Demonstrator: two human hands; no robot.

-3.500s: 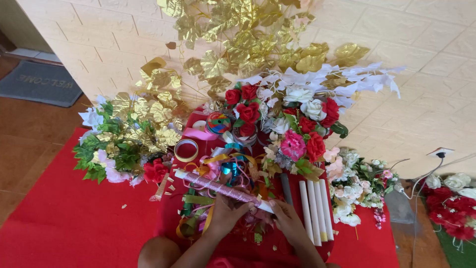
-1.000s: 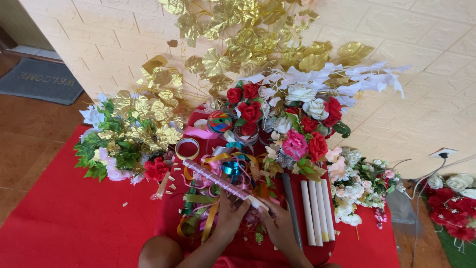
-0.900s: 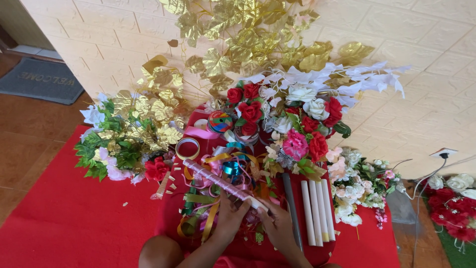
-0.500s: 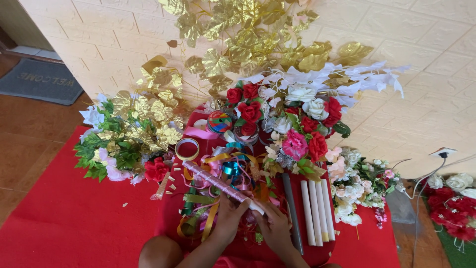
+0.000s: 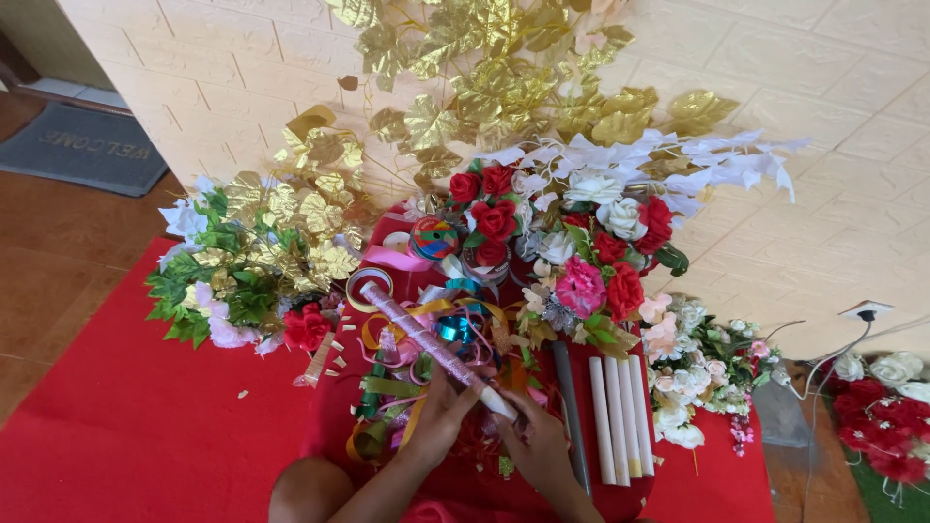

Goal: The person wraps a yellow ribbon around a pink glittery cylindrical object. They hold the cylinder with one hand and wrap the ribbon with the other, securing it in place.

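Observation:
Both my hands hold a long thin stick (image 5: 426, 334) wrapped in pale pink patterned ribbon, slanting from upper left to lower right with a white bare end. My left hand (image 5: 441, 416) grips it from below near the middle. My right hand (image 5: 538, 446) pinches its white lower end. Under the stick lies a tangle of coloured ribbons (image 5: 426, 368) in gold, green, blue and pink on a red cloth (image 5: 145, 436).
Three white tubes (image 5: 617, 416) and a dark grey rod (image 5: 570, 407) lie right of my hands. Ribbon rolls (image 5: 433, 237), red, pink and white artificial flowers (image 5: 581, 242) and gold leaf branches (image 5: 465, 87) stand behind. More flowers (image 5: 242, 271) sit left, against a cream brick-pattern wall.
My right hand has slid left and up along the stick toward its white end. The stick has tilted slightly steeper; my left hand stays on it.

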